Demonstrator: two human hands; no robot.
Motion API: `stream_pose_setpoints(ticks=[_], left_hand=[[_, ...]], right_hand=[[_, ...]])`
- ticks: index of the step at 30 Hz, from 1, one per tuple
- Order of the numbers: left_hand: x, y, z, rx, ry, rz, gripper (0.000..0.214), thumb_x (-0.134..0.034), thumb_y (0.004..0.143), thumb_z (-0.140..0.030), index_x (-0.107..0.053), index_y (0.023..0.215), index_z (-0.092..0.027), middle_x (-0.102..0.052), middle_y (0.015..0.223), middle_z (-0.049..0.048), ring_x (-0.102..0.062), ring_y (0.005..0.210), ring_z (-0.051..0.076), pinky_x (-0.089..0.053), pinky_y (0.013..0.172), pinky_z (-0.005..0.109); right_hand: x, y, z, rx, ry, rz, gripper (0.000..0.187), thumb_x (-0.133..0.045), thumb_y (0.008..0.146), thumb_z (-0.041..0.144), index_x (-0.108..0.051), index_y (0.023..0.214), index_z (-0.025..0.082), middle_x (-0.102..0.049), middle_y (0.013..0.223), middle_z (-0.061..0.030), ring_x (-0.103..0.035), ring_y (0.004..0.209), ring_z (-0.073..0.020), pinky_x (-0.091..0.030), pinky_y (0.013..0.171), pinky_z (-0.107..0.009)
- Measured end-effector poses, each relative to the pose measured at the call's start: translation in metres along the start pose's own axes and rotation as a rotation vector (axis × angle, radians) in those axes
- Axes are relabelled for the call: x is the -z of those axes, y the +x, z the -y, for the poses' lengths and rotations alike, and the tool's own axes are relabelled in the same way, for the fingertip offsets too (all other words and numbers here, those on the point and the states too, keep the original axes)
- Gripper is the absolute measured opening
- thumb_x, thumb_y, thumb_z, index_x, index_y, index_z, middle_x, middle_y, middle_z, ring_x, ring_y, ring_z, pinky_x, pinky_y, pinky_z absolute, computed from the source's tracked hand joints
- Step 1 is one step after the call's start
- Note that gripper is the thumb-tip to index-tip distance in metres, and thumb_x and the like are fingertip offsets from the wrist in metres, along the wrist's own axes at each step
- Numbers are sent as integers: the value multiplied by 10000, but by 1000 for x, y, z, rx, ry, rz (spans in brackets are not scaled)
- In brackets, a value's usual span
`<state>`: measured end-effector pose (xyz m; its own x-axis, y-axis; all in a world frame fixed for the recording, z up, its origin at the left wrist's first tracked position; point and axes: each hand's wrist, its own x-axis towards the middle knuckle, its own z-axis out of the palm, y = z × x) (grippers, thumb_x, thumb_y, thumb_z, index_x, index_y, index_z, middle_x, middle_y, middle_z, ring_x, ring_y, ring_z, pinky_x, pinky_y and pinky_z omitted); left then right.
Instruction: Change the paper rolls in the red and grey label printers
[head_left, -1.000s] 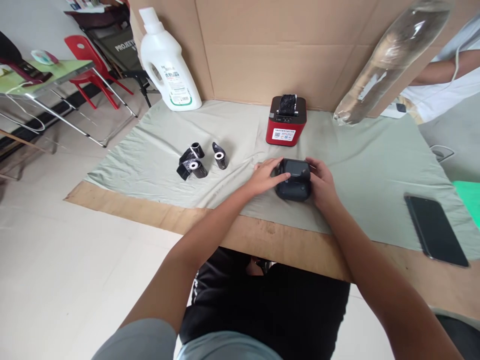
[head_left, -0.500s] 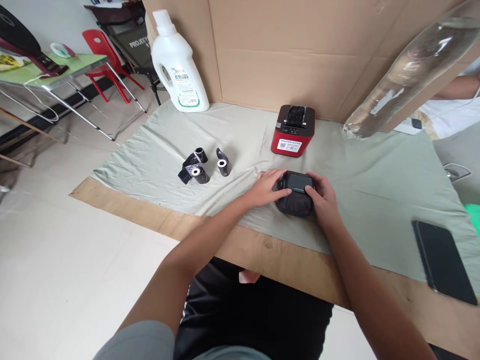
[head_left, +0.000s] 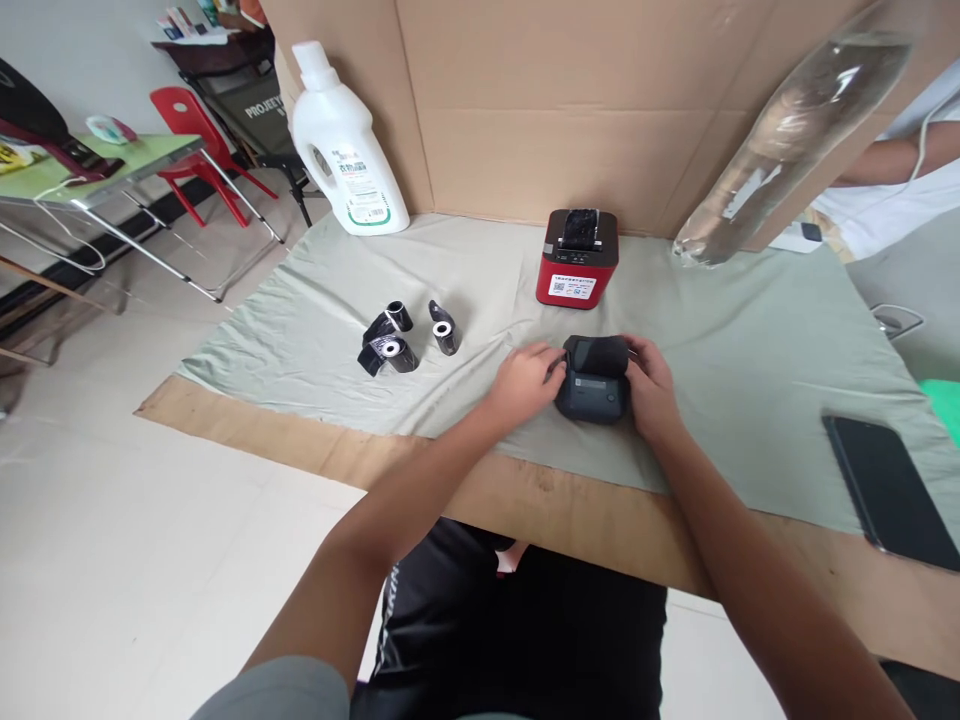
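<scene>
A small black label printer (head_left: 592, 385) sits on the pale green cloth (head_left: 735, 330) near the table's front edge. My left hand (head_left: 525, 380) grips its left side and my right hand (head_left: 651, 385) grips its right side, fingers curled round the body. A black roll shows at the printer's top. Behind it stands a red label printer (head_left: 577, 260) with a black roll in its slot. To the left lie three black rolls (head_left: 401, 335) on the cloth.
A white detergent bottle (head_left: 341, 150) stands at the back left against a cardboard wall (head_left: 540, 100). A clear plastic bottle (head_left: 780, 140) leans at the back right. A black phone (head_left: 889, 490) lies at the right. Another person's arm (head_left: 892, 160) shows at far right.
My thumbs have come off the black printer's top and both hands now hold its sides; the roll at its top is exposed. The view shifted slightly.
</scene>
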<state>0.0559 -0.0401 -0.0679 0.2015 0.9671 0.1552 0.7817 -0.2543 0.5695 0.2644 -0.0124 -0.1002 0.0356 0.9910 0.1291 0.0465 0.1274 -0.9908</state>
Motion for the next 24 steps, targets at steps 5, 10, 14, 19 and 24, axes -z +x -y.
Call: stream_pose_setpoints(ticks=[5, 10, 14, 19, 24], left_hand=[[4, -5, -8, 65, 95, 108, 408, -417, 1016, -226, -727, 1279, -202, -755, 1107, 95, -707, 997, 254, -535, 819, 345], [4, -5, -11, 86, 149, 151, 362, -407, 1024, -255, -765, 1030, -199, -760, 1049, 94, -712, 962, 250, -524, 783, 341], [6, -5, -12, 97, 169, 146, 351, -411, 1023, -272, -741, 930, -193, -764, 1045, 93, -718, 965, 254, -524, 779, 346], [3, -2, -5, 62, 161, 196, 292, -416, 1004, -211, -702, 1063, -194, -764, 1145, 91, -728, 1024, 262, -532, 783, 354], [-5, 0, 5, 12, 120, 172, 311, -421, 1009, -214, -671, 1195, -213, -758, 1228, 87, -728, 1060, 265, -554, 842, 382]], right_hand=[[0, 1, 0, -9, -38, 19, 414, -699, 850, 463, -621, 1203, 262, -707, 1351, -95, -657, 1298, -290, -474, 1176, -542], [4, -7, 18, 15, -333, -105, 389, -572, 906, 450, -608, 1213, 213, -707, 1280, -160, -698, 1157, -316, -535, 1066, -569], [-4, -32, 41, 14, -609, -103, 657, -548, 913, 453, -447, 1506, 189, -652, 1317, -190, -695, 1075, -330, -595, 897, -526], [-40, -68, 45, 105, -1007, -58, 1233, -764, 753, 537, -61, 1685, 140, -477, 1502, -294, -535, 1335, -488, -531, 1003, -625], [-42, -67, 33, 184, -1101, -68, 1257, -757, 738, 445, -5, 1689, 115, -512, 1396, -269, -551, 1279, -462, -518, 1024, -609]])
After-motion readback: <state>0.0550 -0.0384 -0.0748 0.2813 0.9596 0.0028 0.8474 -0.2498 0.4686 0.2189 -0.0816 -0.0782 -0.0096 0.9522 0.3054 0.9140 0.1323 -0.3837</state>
